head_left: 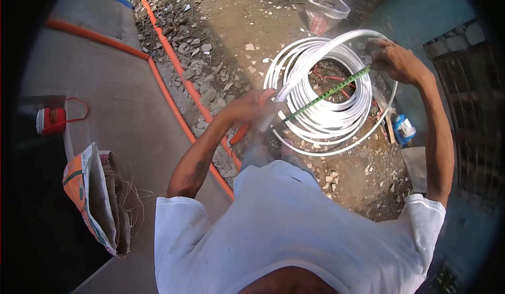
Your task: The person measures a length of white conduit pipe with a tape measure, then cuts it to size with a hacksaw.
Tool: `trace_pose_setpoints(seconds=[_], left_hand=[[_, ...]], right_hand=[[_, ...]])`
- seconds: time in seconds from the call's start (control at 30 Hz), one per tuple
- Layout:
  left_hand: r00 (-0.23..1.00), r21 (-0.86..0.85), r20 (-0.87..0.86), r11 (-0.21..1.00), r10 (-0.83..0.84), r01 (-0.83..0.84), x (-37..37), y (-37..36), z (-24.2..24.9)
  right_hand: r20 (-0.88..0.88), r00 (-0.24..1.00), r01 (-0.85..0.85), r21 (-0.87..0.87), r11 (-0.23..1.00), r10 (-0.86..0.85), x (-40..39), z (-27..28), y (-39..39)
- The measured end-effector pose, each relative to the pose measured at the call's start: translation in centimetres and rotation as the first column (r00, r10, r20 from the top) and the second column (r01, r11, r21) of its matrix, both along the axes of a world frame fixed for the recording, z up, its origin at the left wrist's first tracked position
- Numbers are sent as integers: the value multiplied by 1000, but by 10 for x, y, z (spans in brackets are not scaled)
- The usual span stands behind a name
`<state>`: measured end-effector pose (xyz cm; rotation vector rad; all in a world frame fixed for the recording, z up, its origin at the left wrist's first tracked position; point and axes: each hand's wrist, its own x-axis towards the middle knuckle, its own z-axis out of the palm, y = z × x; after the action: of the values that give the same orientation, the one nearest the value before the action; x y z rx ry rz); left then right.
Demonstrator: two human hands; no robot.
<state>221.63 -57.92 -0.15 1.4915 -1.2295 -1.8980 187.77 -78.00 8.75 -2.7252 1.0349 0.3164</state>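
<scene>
A big coil of white flexible pipe (300, 96) lies on the ground ahead of me, with one length arching up from it. My left hand (252, 107), smeared by motion, is closed round the end of that length. An orange-handled tool (240, 134) sticks out below the same hand; its kind is hidden. Between my hands a green measuring tape (331, 91) stretches across the coil. My right hand (395, 62) is raised at the coil's far right, fingers closed on the tape's upper end and against the arched pipe.
Orange conduit (173, 104) runs along the concrete slab's edge on the left, beside rubble (197, 52). A white sack (327, 11) stands behind the coil. A blue-wrapped roll (404, 129) is at right. A torn bag (89, 194) and a red jug (52, 121) are at left.
</scene>
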Motion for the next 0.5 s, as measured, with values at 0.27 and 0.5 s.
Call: trace_pose_setpoints(seconds=[0.27,0.5], left_hand=[[997,-142,-71,990,-8,-3,75,-27,-21],[977,-195,30,957,-211,212,117,-54,-29]], right_hand=[[-21,1000,-5,25,1000,6,72,26,-17],[-98,991,69,-171,983,-86,136,51,-23]])
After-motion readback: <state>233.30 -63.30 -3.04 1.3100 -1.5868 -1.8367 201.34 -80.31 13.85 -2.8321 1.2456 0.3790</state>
